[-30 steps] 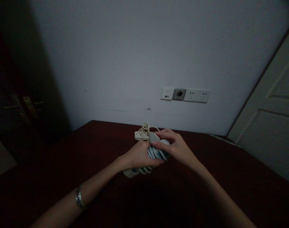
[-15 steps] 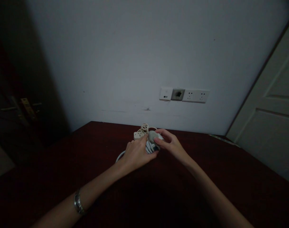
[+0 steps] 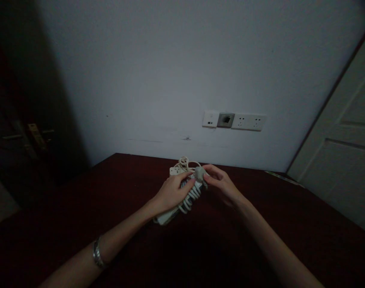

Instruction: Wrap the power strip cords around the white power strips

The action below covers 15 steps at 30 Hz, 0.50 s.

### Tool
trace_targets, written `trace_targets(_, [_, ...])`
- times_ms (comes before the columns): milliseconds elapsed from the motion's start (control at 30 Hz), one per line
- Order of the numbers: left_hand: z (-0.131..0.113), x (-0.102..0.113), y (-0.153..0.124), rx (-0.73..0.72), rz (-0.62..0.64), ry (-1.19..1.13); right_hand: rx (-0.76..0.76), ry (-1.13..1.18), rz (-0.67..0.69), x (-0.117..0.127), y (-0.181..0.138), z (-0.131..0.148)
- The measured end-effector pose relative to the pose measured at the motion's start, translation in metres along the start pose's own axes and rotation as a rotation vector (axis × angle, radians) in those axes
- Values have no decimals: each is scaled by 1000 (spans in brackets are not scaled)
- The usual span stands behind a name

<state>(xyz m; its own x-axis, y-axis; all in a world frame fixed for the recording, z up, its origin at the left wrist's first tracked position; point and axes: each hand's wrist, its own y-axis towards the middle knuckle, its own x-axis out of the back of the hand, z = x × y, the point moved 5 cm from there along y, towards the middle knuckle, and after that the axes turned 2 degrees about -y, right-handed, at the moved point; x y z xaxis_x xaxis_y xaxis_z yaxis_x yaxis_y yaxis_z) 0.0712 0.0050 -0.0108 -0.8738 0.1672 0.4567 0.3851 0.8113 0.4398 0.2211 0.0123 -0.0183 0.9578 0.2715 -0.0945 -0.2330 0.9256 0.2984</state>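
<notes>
My left hand (image 3: 172, 193) is closed over a white power strip (image 3: 167, 216), which lies slantwise with its near end showing below the wrist. Coils of the strip's white cord (image 3: 190, 200) are wound around its body. At the far end, my right hand (image 3: 226, 185) pinches a pale grey-white plug (image 3: 199, 173) between thumb and fingers. Just behind the left hand rests a second, cream power strip (image 3: 175, 171), with a looped cream cord (image 3: 184, 161) on top. My hands hide parts of both strips.
The dark red table (image 3: 134, 180) meets a pale wall (image 3: 158, 80). Wall sockets (image 3: 248, 122) and a grey wall plate (image 3: 225, 119) sit above the table. A thin flat strip (image 3: 284, 178) lies at the right back edge, near a white door (image 3: 350, 148).
The wrapped power strip has turned, so its near end and more cord coils now show below my left hand. The plug and my right hand have shifted slightly right.
</notes>
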Motion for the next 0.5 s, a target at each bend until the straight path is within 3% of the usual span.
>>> trace_targets(133, [11,3,12,20,90,-180,-36,49,29,-1,0,-3])
trace_targets(367, [25,11,17,-45,258,-127,-165,118,73,-3,-3,-9])
trace_targets(500, [31,11,14,-56,292,-79,-205,183,72,-2,-2,-16])
